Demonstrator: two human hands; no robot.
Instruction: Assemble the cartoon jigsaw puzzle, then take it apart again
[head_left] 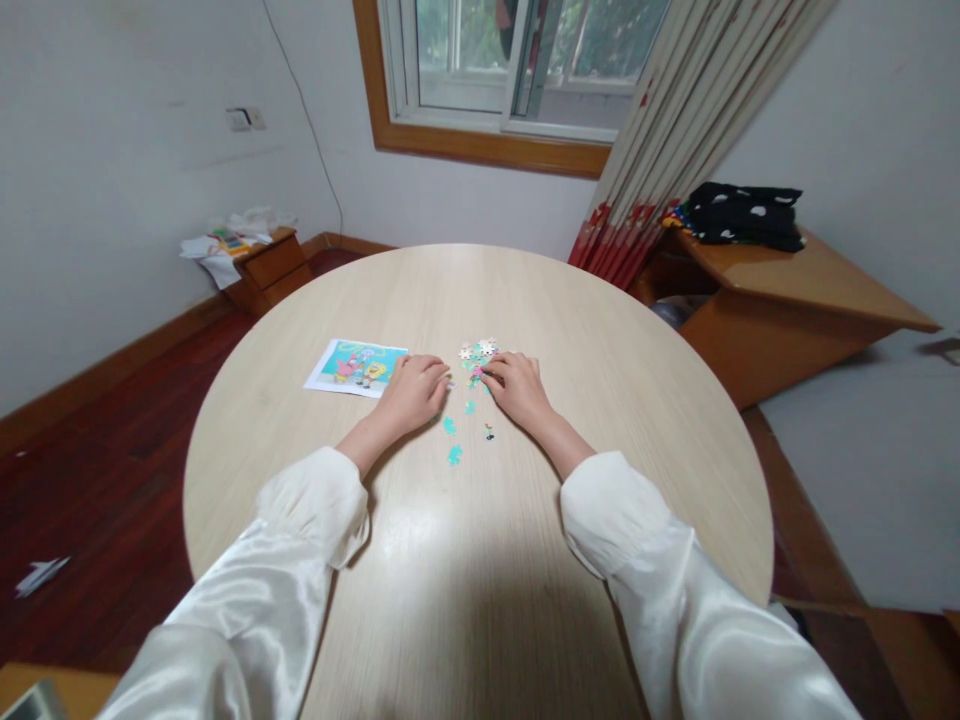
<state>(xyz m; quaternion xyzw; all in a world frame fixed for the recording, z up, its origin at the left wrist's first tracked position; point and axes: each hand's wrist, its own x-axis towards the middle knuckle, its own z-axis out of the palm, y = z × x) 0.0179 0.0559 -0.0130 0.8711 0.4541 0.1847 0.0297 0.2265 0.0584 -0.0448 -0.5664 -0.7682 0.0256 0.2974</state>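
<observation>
A small heap of jigsaw puzzle pieces point(480, 350) lies near the middle of the round table, some pale side up, others turquoise and pink. My right hand point(519, 388) reaches in from the right, its fingertips pinched at a pink puzzle piece point(476, 372) on the heap's near edge. Left of the heap, my left hand point(416, 392) has its fingers curled and drawn together; a tiny piece shows by the fingertips, mostly hidden. Nearer to me lie loose turquoise pieces point(455, 455) and a dark-and-white piece point(490, 432). The printed cartoon picture point(349, 365) is partly covered by my left hand.
The round wooden table point(480, 620) fills the middle of the view. A wooden cabinet point(810, 290) with a black spotted cloth point(746, 215) stands right. At the back left is a small drawer unit point(274, 270) with papers. A curtain point(675, 130) hangs beside the window.
</observation>
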